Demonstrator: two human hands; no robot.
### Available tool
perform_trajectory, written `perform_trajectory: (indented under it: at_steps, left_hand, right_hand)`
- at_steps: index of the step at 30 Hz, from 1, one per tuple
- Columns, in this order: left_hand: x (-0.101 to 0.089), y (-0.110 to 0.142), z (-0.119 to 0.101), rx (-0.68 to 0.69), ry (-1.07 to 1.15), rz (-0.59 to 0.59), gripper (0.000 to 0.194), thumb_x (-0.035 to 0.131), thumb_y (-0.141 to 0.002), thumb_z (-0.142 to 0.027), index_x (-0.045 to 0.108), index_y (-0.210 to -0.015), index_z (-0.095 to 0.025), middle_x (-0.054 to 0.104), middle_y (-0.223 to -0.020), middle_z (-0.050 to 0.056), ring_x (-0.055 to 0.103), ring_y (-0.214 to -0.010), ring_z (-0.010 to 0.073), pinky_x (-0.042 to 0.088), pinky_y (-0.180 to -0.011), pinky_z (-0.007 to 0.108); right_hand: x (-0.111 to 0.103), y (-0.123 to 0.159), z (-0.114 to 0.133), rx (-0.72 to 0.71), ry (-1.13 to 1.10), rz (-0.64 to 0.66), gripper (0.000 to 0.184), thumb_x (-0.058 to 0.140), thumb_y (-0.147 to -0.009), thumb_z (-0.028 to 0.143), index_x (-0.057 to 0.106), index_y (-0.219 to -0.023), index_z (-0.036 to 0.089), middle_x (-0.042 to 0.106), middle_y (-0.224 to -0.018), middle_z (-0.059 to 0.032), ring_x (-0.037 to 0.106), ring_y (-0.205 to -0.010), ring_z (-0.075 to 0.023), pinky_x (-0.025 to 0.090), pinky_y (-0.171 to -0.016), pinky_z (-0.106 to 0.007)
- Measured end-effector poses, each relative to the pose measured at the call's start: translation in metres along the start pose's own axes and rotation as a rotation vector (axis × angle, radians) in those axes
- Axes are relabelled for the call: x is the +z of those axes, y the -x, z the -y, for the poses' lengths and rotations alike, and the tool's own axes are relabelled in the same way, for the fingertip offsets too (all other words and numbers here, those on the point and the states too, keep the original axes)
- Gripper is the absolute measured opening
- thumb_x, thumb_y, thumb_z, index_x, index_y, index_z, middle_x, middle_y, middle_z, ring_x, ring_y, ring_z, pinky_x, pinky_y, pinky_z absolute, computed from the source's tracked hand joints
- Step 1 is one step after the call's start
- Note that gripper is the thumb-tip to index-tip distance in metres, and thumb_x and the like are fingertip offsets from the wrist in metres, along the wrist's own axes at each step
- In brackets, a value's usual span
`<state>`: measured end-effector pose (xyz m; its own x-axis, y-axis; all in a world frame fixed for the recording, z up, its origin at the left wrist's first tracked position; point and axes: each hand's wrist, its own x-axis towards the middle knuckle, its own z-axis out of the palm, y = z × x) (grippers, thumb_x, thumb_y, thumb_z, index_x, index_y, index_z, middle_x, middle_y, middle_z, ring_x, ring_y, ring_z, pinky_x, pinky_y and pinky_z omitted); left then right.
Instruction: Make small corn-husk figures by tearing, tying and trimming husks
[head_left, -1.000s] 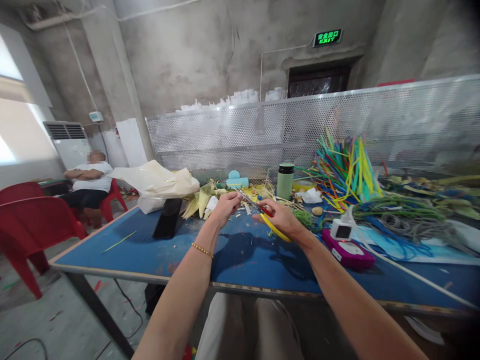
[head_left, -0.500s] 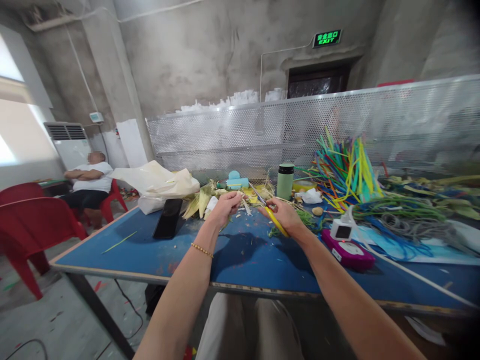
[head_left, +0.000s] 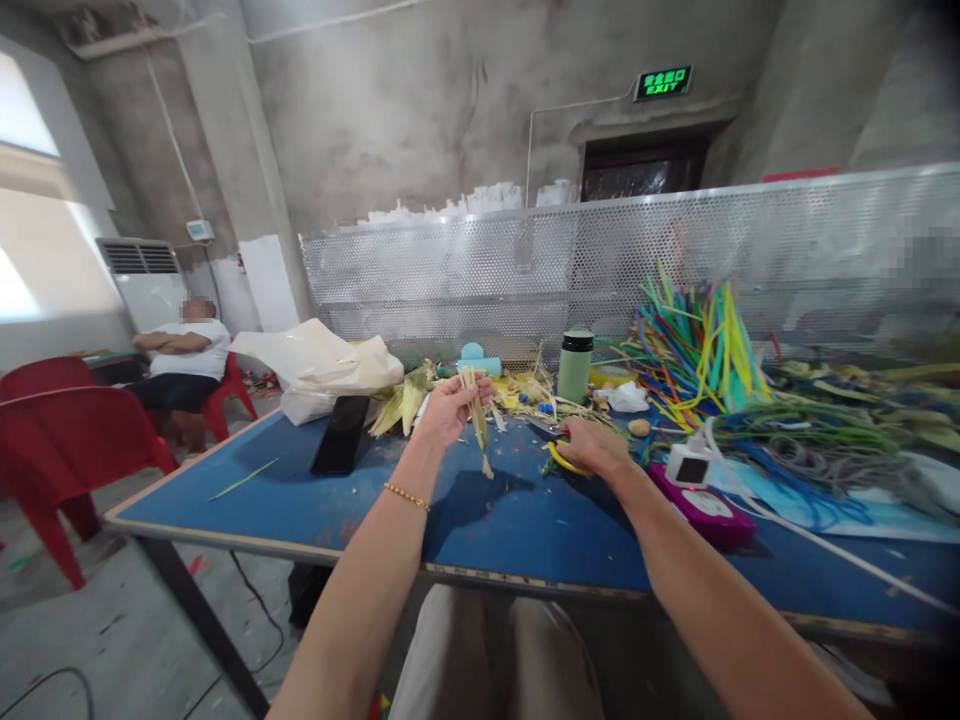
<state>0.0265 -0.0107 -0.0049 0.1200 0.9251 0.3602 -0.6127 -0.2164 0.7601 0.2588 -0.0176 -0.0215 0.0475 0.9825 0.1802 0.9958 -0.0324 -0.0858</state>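
Note:
Over the table's middle, my left hand (head_left: pixel 448 408) pinches a folded dried husk strip (head_left: pixel 480 430), its pale end hanging towards the tabletop. My right hand (head_left: pixel 598 446) is closed around a pair of scissors with yellow handles (head_left: pixel 564 460), low over the blue table (head_left: pixel 390 520). The scissor blades point left towards the husk but stay apart from it. Behind my hands lies a litter of husk scraps (head_left: pixel 525 392). A larger pale husk piece (head_left: pixel 409 400) rests left of my left hand.
A black phone (head_left: pixel 340 435) and white plastic bag (head_left: pixel 315 365) lie to the left. Beyond my right hand stands a green bottle (head_left: pixel 575 368). Colourful strips (head_left: pixel 697 345), a purple power strip (head_left: pixel 709 510) and cords occupy the right. A person (head_left: pixel 184 350) sits at far left.
The scissors have moved right and down, away from my left hand, and tipped flatter. My left hand has turned, so the husk strip now hangs down in plain sight.

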Motion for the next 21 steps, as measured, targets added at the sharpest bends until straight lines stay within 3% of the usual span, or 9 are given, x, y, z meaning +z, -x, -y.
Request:
perform_trajectory:
  at_steps: [5, 10, 16, 21]
  left_hand:
    - [-0.011, -0.006, -0.001, 0.099, 0.071, -0.137, 0.016, 0.065, -0.076, -0.008, 0.061, -0.090, -0.013, 0.071, -0.081, 0.006, 0.070, -0.083, 0.0195, 0.051, -0.084, 0.035]
    - [-0.018, -0.007, -0.002, 0.115, 0.104, -0.146, 0.018, 0.063, -0.078, -0.012, 0.058, -0.095, -0.017, 0.070, -0.081, 0.004, 0.070, -0.085, 0.0205, 0.051, -0.082, 0.036]
    - [-0.012, -0.007, -0.002, 0.078, 0.130, -0.183, 0.016, 0.057, -0.080, -0.006, 0.058, -0.094, -0.014, 0.070, -0.086, 0.008, 0.070, -0.089, 0.0225, 0.051, -0.087, 0.040]
    - [-0.009, -0.009, -0.001, 0.084, 0.103, -0.196, 0.015, 0.059, -0.079, -0.005, 0.061, -0.093, -0.011, 0.071, -0.094, 0.010, 0.069, -0.091, 0.0215, 0.048, -0.093, 0.042]
  right_hand:
    - [0.008, 0.002, 0.008, -0.067, -0.035, -0.029, 0.042, 0.051, -0.079, 0.036, 0.062, -0.117, 0.023, 0.067, -0.116, -0.0119, 0.062, -0.107, -0.0319, 0.049, -0.081, -0.041]
    - [0.015, 0.002, 0.018, -0.065, -0.006, 0.014, 0.040, 0.050, -0.081, 0.039, 0.063, -0.113, 0.020, 0.068, -0.113, -0.0148, 0.063, -0.104, -0.0335, 0.050, -0.079, -0.043]
    - [0.010, -0.002, 0.005, 0.034, 0.076, 0.018, 0.043, 0.046, -0.085, 0.039, 0.064, -0.115, 0.015, 0.065, -0.117, -0.0191, 0.062, -0.107, -0.0344, 0.049, -0.083, -0.045]
    - [-0.002, -0.001, -0.009, 0.060, 0.148, 0.071, 0.043, 0.056, -0.081, 0.047, 0.068, -0.110, 0.018, 0.062, -0.121, -0.0184, 0.060, -0.110, -0.0344, 0.048, -0.082, -0.044]
